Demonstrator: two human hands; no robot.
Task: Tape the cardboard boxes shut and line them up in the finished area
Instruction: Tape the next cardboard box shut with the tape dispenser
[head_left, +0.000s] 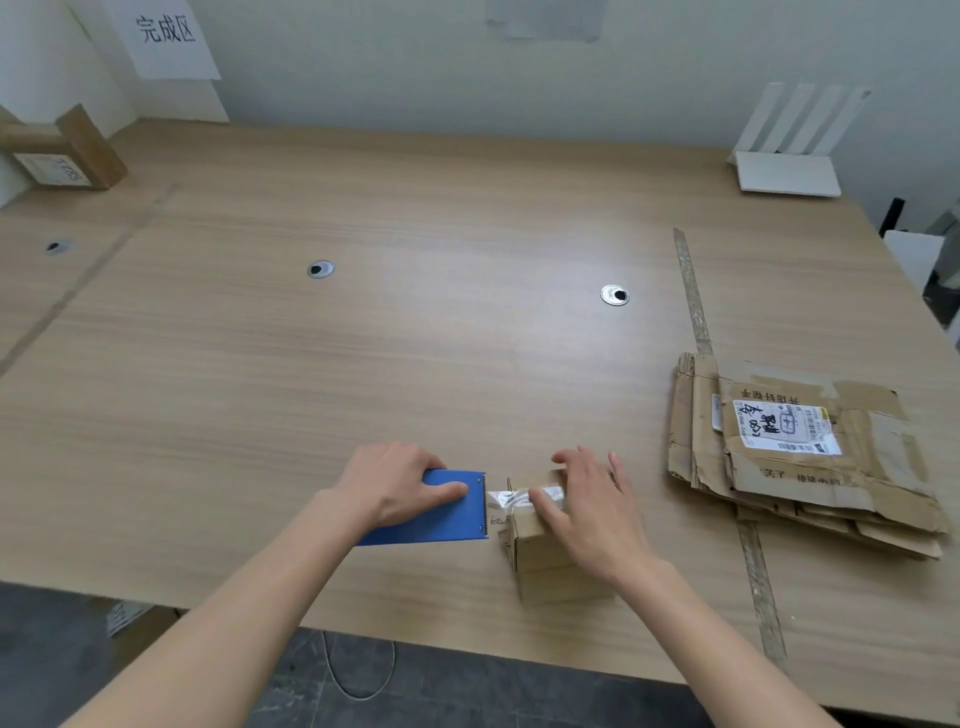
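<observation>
A small cardboard box (540, 558) stands near the table's front edge. My right hand (589, 506) lies flat on its top, fingers straight, thumb pressing a strip of clear tape (511, 498) onto the lid. That tape runs left to the toothed edge of a blue tape dispenser (441, 517), which my left hand (397, 483) grips from above, just left of the box. A taped box (62, 150) sits at the far left corner under a paper sign (166, 36) on the wall.
A stack of flattened cardboard boxes (800, 457) lies at the right, beside a tape line (696, 306) stuck on the wooden table (363, 364). A white router (789, 156) stands at the back right. Cable holes (615, 295) dot the tabletop.
</observation>
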